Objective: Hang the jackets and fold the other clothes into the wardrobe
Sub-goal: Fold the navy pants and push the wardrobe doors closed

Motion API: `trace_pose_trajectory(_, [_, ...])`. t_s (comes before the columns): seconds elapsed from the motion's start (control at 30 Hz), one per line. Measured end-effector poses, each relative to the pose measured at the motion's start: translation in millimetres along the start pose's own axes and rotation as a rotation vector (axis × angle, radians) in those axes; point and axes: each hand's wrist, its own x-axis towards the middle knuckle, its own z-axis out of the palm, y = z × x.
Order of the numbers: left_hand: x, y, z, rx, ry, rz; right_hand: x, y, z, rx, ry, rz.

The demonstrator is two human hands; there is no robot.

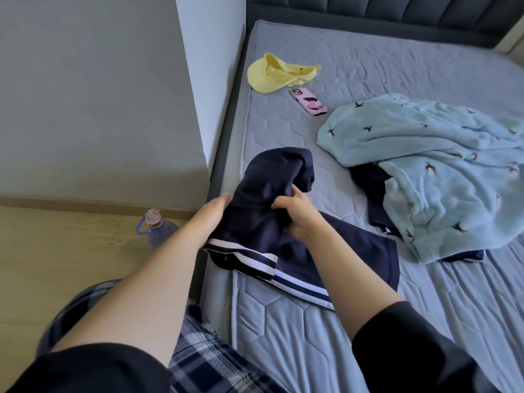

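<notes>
Navy blue garment with white stripes (263,222) at the grey quilted mattress's (283,321) left edge — right hand (295,215) clutching it, left hand (212,215) flat against it. Beyond: yellow cap (272,73), pink phone (309,102); light-blue fleece (433,171) on the right.

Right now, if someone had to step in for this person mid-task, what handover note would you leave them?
Left hand: flat against the side of the navy garment, fingers straight.
Right hand: grips a bunched fold of the same garment, lifted at the near-left edge of the mattress; its white-striped edge trails on the bed.
Light blue fleece lies in a heap to the right, dark clothing partly under it.
Done: nothing visibly folded or hung.
Left: fold the navy piece, sort the heap. The wardrobe is not in view.
</notes>
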Motion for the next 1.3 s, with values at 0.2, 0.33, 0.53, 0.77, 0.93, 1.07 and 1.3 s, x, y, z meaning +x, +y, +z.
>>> trace_pose_trajectory(0.2, [-13, -5, 15, 0.456, 0.061, 0.599, -3, 31, -34, 0.18, 0.191, 0.185])
trace_pose_trajectory(0.33, [-24, -27, 51, 0.994, -0.14, 0.602, -12, 52, -67, 0.146, 0.451, 0.317])
trace_pose_trajectory(0.53, [-28, -35, 66, 1.224, -0.146, 0.549, -4, 22, -88, 0.326, 0.313, 0.22])
trace_pose_trajectory(0.77, [-28, -38, 61, 1.324, -0.285, 0.487, 33, 5, -96, 0.038, 0.474, 0.157])
trace_pose_trajectory(0.93, [-30, -38, 63, 1.211, -0.326, 0.487, 39, 8, -97, -0.69, 0.752, 0.071])
trace_pose_trajectory(1.07, [-19, -28, 58, 0.623, -0.08, 0.431, 51, -11, -58, -1.086, 0.579, -0.455])
trace_pose_trajectory(1.3, [-2, -31, 47, 0.327, -0.208, 0.122, 81, -15, -11, -1.478, 0.076, -0.175])
